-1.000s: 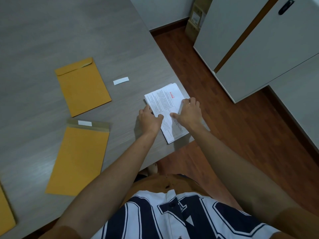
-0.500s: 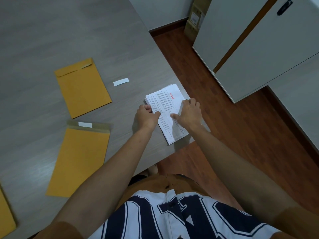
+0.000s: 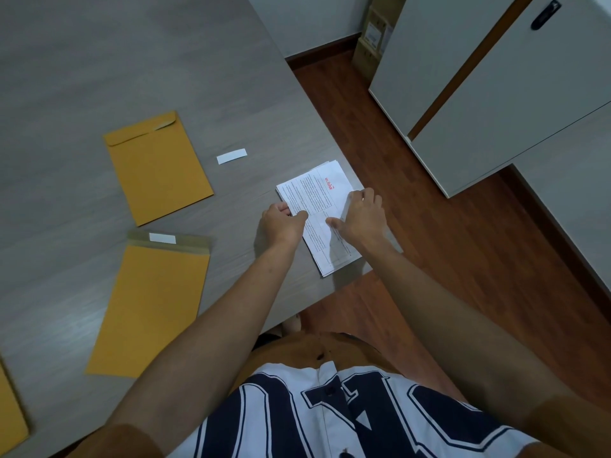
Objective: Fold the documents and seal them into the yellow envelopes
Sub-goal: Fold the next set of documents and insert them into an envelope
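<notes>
A folded stack of white printed documents (image 3: 319,206) lies near the right edge of the grey table (image 3: 99,61). My left hand (image 3: 281,226) is at the stack's left edge, fingers curled and thumb on top, pinching that edge. On the stack's right side my right hand (image 3: 362,216) presses down, fingers over the far edge and thumb lying on the paper. A yellow envelope (image 3: 158,166) with its flap down lies at the left. A second yellow envelope (image 3: 152,305) lies nearer me, its flap open with a white strip (image 3: 162,238) on it.
A loose white strip (image 3: 232,156) lies on the table between the far envelope and the documents. The corner of a third yellow envelope (image 3: 10,411) shows at the lower left. White cabinets (image 3: 496,94) stand on the wooden floor to the right.
My left hand has slid a little away from me along the left edge of the documents. My right hand and the documents have stayed in place.
</notes>
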